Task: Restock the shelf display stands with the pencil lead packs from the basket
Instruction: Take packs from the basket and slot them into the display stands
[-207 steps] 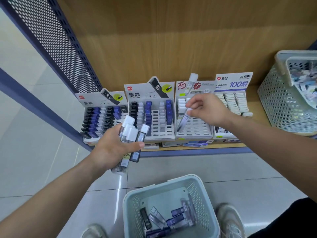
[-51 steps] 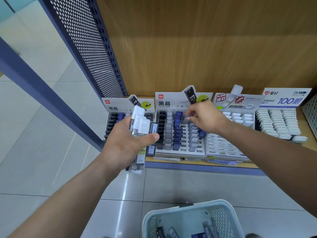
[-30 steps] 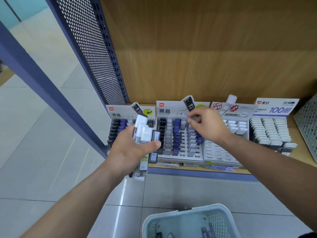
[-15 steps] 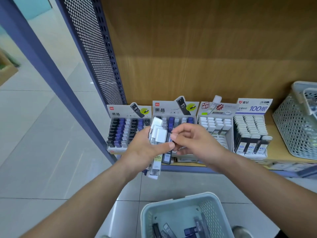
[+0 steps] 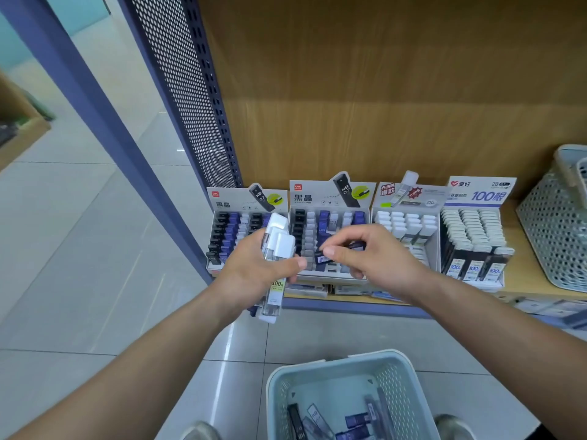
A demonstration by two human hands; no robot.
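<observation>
Left hand (image 5: pixel 251 274) is closed round a bundle of long, clear plastic pencil lead packs with white caps (image 5: pixel 277 246), the thumb pressed across their fronts. The bundle stands nearly upright, caps uppermost, with its lower ends sticking out below the palm. Right hand (image 5: pixel 374 262) is just beside it, thumb and forefinger pinching a small dark blue lead pack (image 5: pixel 322 258) while the other fingers curl loosely.

Both hands hover in front of a grey cardboard display stand holding rows of black, blue and grey packs (image 5: pixel 305 198), second from the left end of the wooden shelf (image 5: pixel 521 271). A matching stand of black and blue packs (image 5: pixel 228 201) sits at the shelf's left end, touching it. To the right come a stand of white-capped packs with several bare slots (image 5: pixel 425 198) and a blue-and-white stand filled with white-capped packs (image 5: pixel 482 195). All four stand side by side along the front edge. A white perforated plastic basket (image 5: pixel 552 236) occupies the shelf's right end.

A dark perforated metal side panel (image 5: pixel 190 106) rises at the left end. On the pale tiled floor (image 5: pixel 95 249) below the hands is a pale green plastic basket (image 5: pixel 401 389) with a few dark and clear lead packs (image 5: pixel 355 420) lying loose in its bottom. The toe of a grey shoe (image 5: pixel 203 432) shows just beside the basket.
</observation>
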